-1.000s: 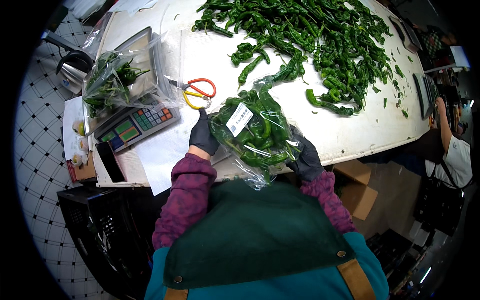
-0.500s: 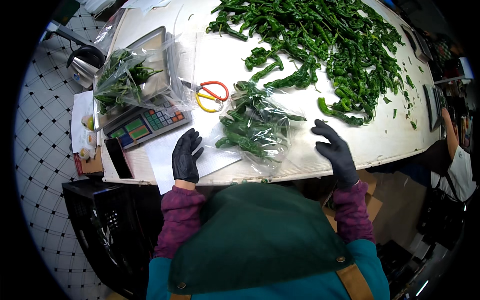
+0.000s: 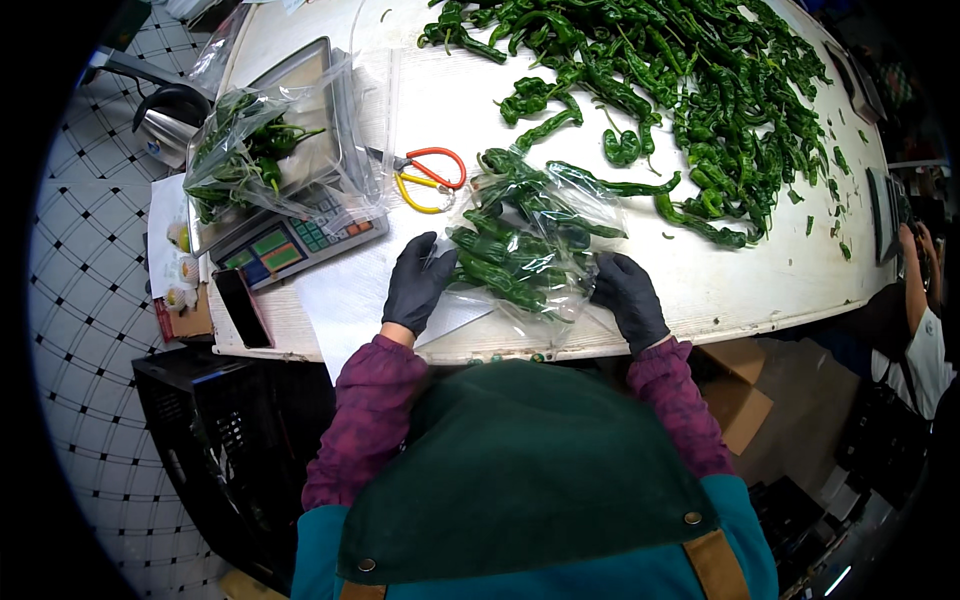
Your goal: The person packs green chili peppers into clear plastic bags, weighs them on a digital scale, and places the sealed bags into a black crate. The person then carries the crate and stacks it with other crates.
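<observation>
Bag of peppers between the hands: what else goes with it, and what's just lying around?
In use: left hand, right hand, clear bag of green peppers, loose pepper pile.
Lying about: scissors, scale with another bag, phone, kettle.

Both forearms, in purple sleeves, are entering from the lower edge and extending forward and slightly outward. The left hand [image 3: 418,284], wearing a black glove, is lying palm down with fingers extended and loosely spread. The right hand [image 3: 628,297], also black-gloved, is resting palm down, with its fingers apparently curling slightly inward, though the fingertips are partly obscured.
</observation>
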`<state>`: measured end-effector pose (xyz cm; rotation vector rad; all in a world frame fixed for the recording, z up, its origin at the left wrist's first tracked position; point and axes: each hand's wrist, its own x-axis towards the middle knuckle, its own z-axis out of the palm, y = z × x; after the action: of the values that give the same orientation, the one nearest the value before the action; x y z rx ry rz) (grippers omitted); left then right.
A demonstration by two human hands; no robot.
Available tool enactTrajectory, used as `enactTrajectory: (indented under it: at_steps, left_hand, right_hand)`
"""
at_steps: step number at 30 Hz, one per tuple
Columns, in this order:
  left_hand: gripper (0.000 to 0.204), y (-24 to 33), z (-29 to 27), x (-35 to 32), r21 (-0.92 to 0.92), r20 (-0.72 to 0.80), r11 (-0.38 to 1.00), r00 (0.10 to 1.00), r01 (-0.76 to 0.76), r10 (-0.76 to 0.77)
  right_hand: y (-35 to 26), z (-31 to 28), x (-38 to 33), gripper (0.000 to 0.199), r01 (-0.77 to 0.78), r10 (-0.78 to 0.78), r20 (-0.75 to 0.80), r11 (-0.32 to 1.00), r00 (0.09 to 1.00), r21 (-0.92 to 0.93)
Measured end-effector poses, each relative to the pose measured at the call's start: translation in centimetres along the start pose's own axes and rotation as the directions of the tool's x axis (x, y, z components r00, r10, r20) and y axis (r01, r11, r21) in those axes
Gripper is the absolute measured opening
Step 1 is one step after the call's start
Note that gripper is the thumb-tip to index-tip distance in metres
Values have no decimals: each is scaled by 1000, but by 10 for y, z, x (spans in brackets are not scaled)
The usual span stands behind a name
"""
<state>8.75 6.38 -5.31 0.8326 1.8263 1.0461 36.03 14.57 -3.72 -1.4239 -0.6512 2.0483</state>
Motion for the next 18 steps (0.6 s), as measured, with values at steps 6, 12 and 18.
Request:
enactTrajectory:
  at_steps: [6, 12, 18]
  left_hand:
    - [19, 4, 0, -3, -126, 139, 967, 969, 222, -205]
    - [12, -10, 0, -42, 259, 218, 965, 971, 38, -97]
    - [31, 4, -10, -43, 453, 14, 860, 966, -236, 258]
  right_hand:
    - [-10, 18, 2, 16, 385, -380, 78, 876, 922, -289]
    - [-5, -14, 8, 10, 179, -204, -63, 944, 977, -276]
    - [-8, -23, 8, 25, 39, -66, -112, 972, 991, -232]
